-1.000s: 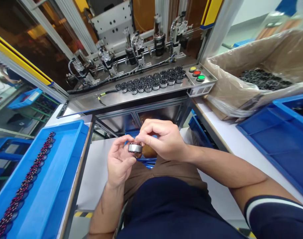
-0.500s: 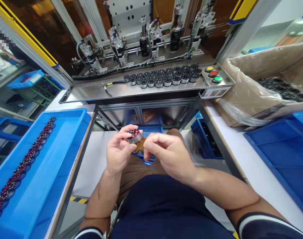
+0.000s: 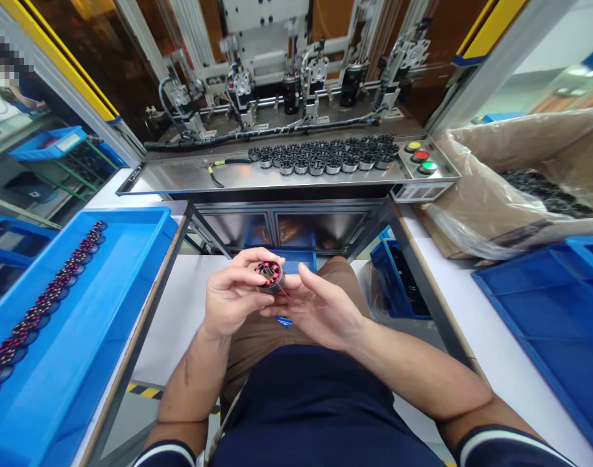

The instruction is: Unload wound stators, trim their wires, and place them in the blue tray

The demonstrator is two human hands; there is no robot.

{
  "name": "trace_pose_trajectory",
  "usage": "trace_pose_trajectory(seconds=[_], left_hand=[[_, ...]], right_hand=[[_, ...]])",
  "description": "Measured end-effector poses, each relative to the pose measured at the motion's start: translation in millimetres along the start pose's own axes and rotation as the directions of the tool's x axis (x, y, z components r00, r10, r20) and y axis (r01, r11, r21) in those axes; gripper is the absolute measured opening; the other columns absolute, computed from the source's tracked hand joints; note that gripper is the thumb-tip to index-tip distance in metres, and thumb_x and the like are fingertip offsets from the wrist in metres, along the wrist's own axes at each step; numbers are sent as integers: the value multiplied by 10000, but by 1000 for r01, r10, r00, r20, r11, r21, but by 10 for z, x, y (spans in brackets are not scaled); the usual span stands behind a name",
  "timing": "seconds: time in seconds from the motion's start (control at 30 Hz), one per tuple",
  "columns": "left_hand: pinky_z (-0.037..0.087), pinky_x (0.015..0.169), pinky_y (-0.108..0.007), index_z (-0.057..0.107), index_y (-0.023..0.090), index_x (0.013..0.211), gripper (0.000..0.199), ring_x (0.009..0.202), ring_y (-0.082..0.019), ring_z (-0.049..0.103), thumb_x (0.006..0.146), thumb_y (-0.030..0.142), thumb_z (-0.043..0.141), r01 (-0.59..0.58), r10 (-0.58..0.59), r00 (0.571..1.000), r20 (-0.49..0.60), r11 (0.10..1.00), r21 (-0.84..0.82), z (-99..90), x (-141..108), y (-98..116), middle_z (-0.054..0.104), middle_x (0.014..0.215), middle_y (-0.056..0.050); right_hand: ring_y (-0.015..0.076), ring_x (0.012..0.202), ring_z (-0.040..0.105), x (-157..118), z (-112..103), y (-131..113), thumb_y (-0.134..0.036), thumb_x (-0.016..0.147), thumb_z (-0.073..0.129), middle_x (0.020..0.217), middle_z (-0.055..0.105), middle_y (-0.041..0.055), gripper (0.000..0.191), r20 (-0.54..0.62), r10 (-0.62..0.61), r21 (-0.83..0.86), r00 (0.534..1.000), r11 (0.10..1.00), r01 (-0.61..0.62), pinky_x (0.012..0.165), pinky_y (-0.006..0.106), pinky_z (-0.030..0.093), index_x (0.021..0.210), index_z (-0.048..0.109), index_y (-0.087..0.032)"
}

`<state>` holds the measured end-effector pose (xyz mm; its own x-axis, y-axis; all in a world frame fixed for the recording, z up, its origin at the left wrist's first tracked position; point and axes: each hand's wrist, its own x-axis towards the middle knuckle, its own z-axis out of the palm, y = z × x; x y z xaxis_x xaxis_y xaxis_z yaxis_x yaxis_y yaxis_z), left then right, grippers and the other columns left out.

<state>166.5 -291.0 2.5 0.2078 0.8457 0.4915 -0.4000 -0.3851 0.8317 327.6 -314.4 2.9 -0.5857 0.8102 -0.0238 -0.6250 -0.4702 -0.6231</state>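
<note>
My left hand (image 3: 227,297) grips a small motor stator (image 3: 271,277), a round dark ring with red copper windings, between thumb and fingers above my lap. Its wound face is tilted up toward me. A thin red wire (image 3: 287,296) trails from its edge toward the right palm. My right hand (image 3: 323,316) is open, palm turned up and thumb raised. Its fingertips reach beside and beneath the stator; whether they bear on it is hard to see.
Several black-and-silver stators (image 3: 333,162) stand in rows on the machine's metal ledge, with yellow-and-black handled cutters (image 3: 213,174) to their left. Coloured push buttons (image 3: 420,156) sit at right. A blue tray (image 3: 106,311) holds a line of wound stators. At right are a plastic-lined carton (image 3: 476,149) and blue bins (image 3: 544,285).
My right hand has gone from a pinch near the wire to an open palm, moving closer under the stator. The stator has turned its wound face more toward me.
</note>
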Motion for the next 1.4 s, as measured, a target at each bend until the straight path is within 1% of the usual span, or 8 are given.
trace_pose_trajectory(seconds=[0.23,0.4,0.5,0.83,1.07,1.2,1.3,1.4], left_hand=[[473,1106,-360,703,266,1237,775,1293,-276,577,517,322,983,33,-2,991,-131,971,237,-2,-58,56,664,1298,-93],[571,824,-265,745,209,1154,491,913,-190,696,722,407,866,315,-300,949,-96,921,228,72,-150,137,747,1044,-88],[582,754,-258,761,210,1106,432,813,-175,710,720,369,872,362,-356,932,-71,923,131,116,-144,142,766,925,-59],[531,949,-278,771,278,1110,429,1048,-193,685,714,143,865,94,-60,995,-84,867,490,59,-159,121,761,1095,-49],[601,855,-257,756,260,1123,423,978,-173,727,723,185,870,144,-117,985,-128,964,224,141,-172,56,742,1124,-57],[602,900,-286,736,251,1138,411,1068,-195,706,751,164,841,45,-13,995,-95,938,344,133,-162,37,728,1135,-65],[602,910,-293,710,220,1152,425,1076,-200,705,755,115,818,-118,136,991,19,769,628,103,-134,93,739,1123,-76],[590,954,-294,680,174,1163,420,1077,-197,715,769,70,782,-288,205,956,209,518,806,98,-99,174,750,1145,-104]], right_hand=[[169,835,671,-1,-107,6,-497,776,808,935,705,64,408,-44,-288,-346,957,903,256,765,307,564,1010,681,-188],[217,974,651,-34,-207,-77,-214,802,798,1038,675,88,363,332,-721,-820,609,98,564,852,394,558,1135,653,-226],[227,960,655,-56,-210,-99,-139,822,750,1047,671,100,418,457,-685,-828,567,-94,553,803,398,566,1209,623,-232],[162,793,600,-89,-81,-211,-197,887,702,820,617,23,15,342,-656,-799,673,173,575,735,334,524,885,690,-206],[129,702,547,-85,-39,-91,-302,919,683,748,571,-5,163,6,-627,-698,779,555,452,686,286,497,788,653,-212],[136,702,554,-111,-156,-90,-402,902,691,733,578,-5,258,-135,-559,-693,818,644,325,692,287,502,739,636,-210],[156,761,587,-151,-255,-198,-436,906,673,799,623,15,261,-219,-575,-745,788,620,245,759,321,519,775,649,-213],[231,1036,622,-197,-215,-362,-445,870,718,1070,661,92,241,-30,-623,-881,782,386,274,946,419,504,831,688,-209]])
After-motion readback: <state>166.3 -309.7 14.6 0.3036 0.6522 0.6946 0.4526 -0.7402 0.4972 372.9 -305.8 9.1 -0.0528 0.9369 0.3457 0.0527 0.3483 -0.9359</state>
